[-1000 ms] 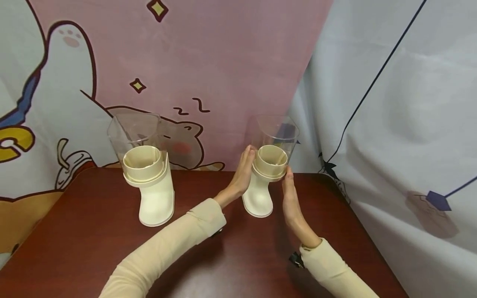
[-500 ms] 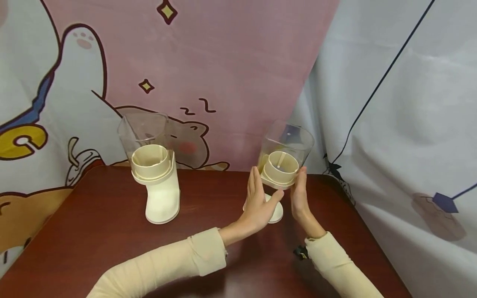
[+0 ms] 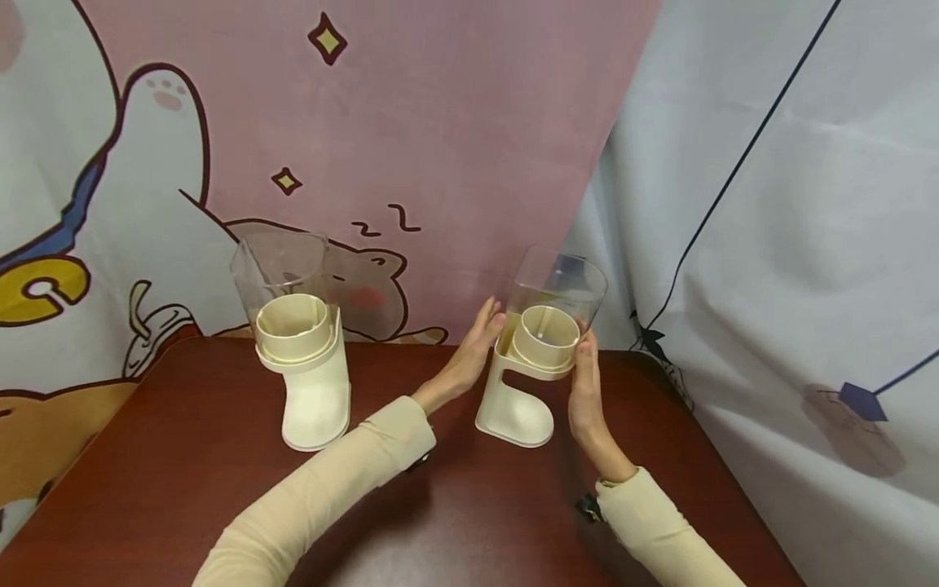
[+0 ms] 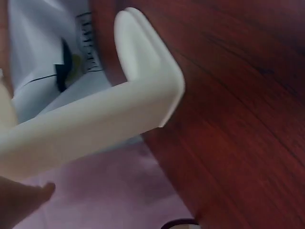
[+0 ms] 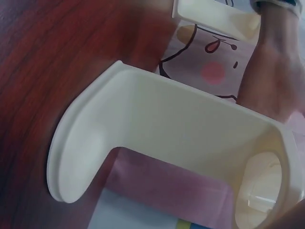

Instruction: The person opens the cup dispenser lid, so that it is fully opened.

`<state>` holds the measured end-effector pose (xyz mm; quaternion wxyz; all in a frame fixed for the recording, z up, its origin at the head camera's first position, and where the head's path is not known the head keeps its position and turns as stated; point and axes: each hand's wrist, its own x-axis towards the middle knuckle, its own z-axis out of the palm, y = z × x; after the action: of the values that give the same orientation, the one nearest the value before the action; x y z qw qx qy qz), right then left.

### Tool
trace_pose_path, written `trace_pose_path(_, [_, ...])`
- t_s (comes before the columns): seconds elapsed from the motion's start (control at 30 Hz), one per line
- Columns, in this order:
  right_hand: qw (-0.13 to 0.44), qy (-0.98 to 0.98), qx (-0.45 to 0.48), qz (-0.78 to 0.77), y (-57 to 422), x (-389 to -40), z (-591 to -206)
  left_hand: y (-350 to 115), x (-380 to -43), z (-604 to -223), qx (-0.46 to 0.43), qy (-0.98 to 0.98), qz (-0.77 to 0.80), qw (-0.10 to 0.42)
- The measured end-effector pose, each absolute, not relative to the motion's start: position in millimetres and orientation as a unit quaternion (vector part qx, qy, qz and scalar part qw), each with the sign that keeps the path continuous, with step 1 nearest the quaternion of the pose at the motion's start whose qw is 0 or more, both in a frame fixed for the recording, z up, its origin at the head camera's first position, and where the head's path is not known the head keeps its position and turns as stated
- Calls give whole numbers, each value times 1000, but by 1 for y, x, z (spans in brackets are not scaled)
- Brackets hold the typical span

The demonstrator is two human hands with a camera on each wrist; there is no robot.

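Note:
On the table stands a dispenser-like piece with a cream stand, a round collar and a clear plastic container on top. My left hand is at its left side, fingers straight, fingertips right by the collar. On the other side, my right hand lays straight fingers along the collar's edge. The left wrist view has the stand's back and one fingertip. In the right wrist view the stand shows its hollow side and foot, with my left hand beyond it.
A matching dispenser-like piece with its clear container stands further left on the dark red table. Behind hangs a pink cartoon cloth; a white cloth closes off the right side.
The right-hand piece has turned, so its foot now points more to the right and its side opening shows. My left hand crossed its front, then went back to its left side.

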<state>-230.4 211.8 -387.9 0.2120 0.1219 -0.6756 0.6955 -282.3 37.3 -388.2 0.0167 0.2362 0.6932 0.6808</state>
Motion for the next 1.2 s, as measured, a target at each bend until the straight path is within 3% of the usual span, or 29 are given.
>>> trace_pose_path(0.13, [213, -690, 128, 679, 205, -235, -393, 39, -284, -399, 266, 699, 664, 35])
trace_pose_path(0.37, [211, -675, 157, 689, 211, -246, -390, 44, -269, -398, 250, 731, 635, 6])
trace_pose_path(0.63, [250, -604, 242, 717, 233, -277, -336, 40, -300, -396, 305, 747, 587, -67])
trace_pose_path(0.9, [263, -602, 331, 677, 231, -292, -322, 50, -305, -405, 328, 718, 614, -13])
trace_pose_path(1.2, [261, -525, 388, 711, 219, -295, -333, 50, -295, -414, 312, 722, 615, -55])
